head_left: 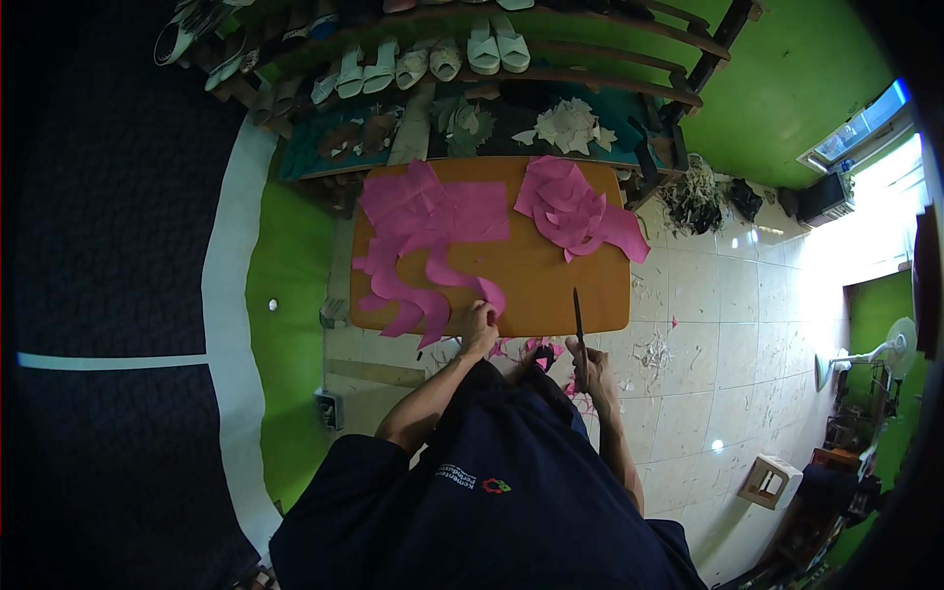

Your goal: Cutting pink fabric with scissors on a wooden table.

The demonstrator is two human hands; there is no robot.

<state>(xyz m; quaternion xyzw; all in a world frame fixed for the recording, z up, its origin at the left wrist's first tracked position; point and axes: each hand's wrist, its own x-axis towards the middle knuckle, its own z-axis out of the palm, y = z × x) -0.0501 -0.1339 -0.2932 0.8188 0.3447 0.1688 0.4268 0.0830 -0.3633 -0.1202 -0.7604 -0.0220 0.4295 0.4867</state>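
Between the fingers of my left hand (480, 329) is the end of a wavy pink sheet strip (470, 279), at the near edge of the orange-brown table (551, 285). My right hand (593, 374) is closed around a dark slim-bladed cutting tool (577, 313); its blade points away from me over the table edge, and the hand hides its handle. The blade is apart from the pink material. More pink sheets and curved cut pieces (408, 202) lie at the table's far left. A loose pile of pink pieces (565, 206) rests at the far right, partly overhanging the edge.
Behind the table, a wooden rack (610, 84) holds several pairs of light sandals (497, 47), with pale scraps (570, 126) lower down. Scraps litter the tiled floor (688, 364). A white fan (897, 344) and a small wooden stool (771, 482) stand at the right.
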